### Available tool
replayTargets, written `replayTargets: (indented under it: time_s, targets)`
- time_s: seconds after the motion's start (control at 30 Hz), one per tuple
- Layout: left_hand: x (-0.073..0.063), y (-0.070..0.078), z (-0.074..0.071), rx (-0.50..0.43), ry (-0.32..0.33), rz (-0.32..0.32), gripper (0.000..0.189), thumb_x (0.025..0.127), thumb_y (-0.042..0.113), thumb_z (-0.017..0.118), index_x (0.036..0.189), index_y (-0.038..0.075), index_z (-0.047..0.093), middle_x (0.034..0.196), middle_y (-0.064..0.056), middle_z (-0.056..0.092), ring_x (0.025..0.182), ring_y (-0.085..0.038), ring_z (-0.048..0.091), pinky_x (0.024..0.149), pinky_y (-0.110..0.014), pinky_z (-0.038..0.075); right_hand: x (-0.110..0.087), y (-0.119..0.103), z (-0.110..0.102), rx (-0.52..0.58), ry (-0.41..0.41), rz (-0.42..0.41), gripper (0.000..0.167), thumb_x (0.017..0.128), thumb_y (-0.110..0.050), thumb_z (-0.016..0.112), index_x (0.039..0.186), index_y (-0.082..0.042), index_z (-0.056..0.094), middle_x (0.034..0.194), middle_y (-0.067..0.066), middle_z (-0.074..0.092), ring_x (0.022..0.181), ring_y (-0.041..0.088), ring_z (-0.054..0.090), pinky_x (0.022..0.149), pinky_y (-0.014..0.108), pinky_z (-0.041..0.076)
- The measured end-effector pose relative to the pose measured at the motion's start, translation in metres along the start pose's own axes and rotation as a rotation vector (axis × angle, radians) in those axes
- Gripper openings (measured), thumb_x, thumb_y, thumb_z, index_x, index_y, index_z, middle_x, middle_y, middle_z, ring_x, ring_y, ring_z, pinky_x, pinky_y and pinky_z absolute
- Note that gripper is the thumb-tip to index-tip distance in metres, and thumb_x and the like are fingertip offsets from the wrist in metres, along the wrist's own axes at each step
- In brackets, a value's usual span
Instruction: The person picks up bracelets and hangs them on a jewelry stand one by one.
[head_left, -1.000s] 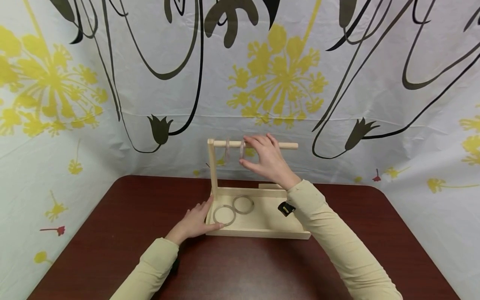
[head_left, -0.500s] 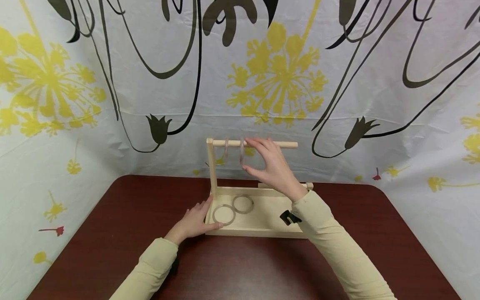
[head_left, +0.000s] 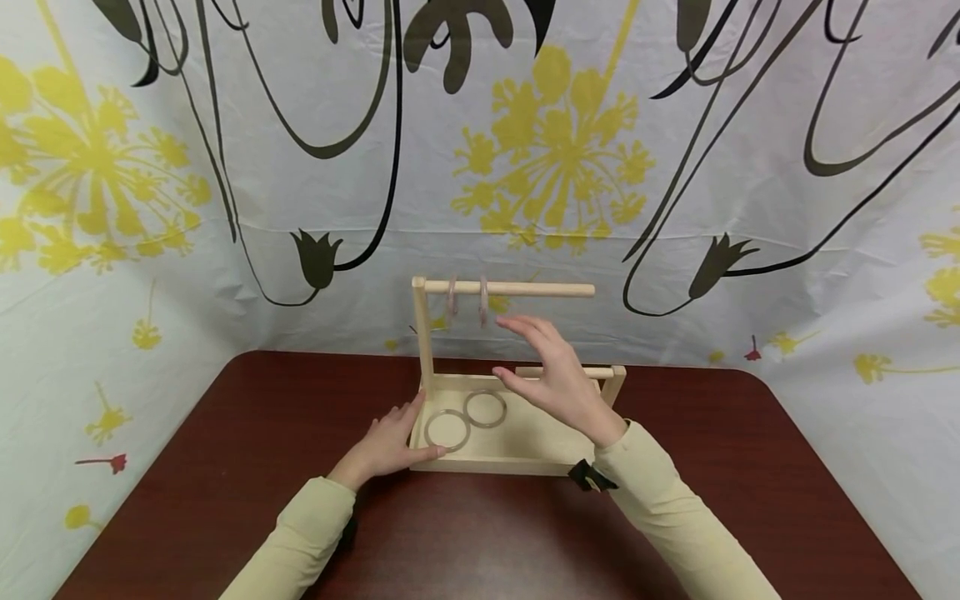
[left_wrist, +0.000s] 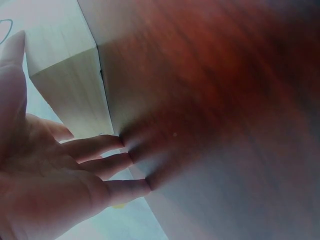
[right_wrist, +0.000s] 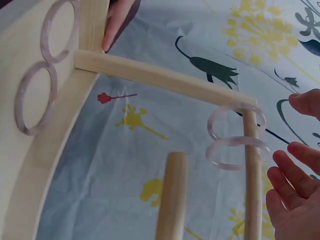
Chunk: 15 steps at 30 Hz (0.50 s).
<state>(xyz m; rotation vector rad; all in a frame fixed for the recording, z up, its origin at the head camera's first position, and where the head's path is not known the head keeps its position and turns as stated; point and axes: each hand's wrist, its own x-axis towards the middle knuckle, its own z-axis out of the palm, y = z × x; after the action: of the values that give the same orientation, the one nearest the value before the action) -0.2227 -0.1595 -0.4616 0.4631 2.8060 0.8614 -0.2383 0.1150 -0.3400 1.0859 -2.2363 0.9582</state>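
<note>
Two pale translucent rings hang on the upper wooden rod (head_left: 540, 289): a left ring (head_left: 452, 297) near the post (head_left: 423, 337) and a right ring (head_left: 483, 302) beside it. My right hand (head_left: 558, 379) is below and right of them, fingers spread, holding nothing; in the right wrist view its fingertips are close to the hanging rings (right_wrist: 237, 152). Two more rings, a front ring (head_left: 447, 431) and a back ring (head_left: 485, 409), lie flat in the wooden tray (head_left: 525, 468). My left hand (head_left: 386, 446) rests at the tray's left end, thumb over the front corner, fingers extended along the side.
A lower wooden rod (head_left: 600, 372) on a short post (head_left: 613, 387) stands at the tray's back right. The dark red-brown table (head_left: 247, 467) carries the tray. A patterned white cloth (head_left: 360, 200) hangs close behind the stand.
My right hand has let go of the right ring, which now hangs on the rod, and has moved down and to the right. The left hand stays at the tray.
</note>
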Motion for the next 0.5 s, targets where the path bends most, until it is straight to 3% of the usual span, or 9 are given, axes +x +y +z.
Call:
replayTargets:
  time_s: [0.27, 0.5]
  targets:
    - [-0.001, 0.000, 0.000, -0.003, 0.008, 0.003, 0.102, 0.084, 0.052, 0.070, 0.154, 0.003, 0.017, 0.146, -0.033, 0.032, 0.135, -0.051, 0.027, 0.103, -0.068, 0.019, -0.021, -0.001, 0.013, 0.058, -0.011, 0.038, 0.056, 0.083, -0.014, 0.077, 0.134, -0.008, 0.055, 0.133, 0.007, 0.053, 0.125, 0.021, 0.046, 0.094, 0.042, 0.043]
    - [0.000, 0.000, 0.001, -0.003, 0.014, 0.004, 0.101, 0.083, 0.052, 0.070, 0.154, 0.002, 0.018, 0.145, -0.034, 0.033, 0.134, -0.051, 0.028, 0.102, -0.069, 0.020, -0.038, 0.000, 0.027, 0.120, -0.011, 0.040, 0.053, 0.082, -0.012, 0.078, 0.131, -0.007, 0.057, 0.129, 0.004, 0.056, 0.121, 0.020, 0.050, 0.098, 0.038, 0.041]
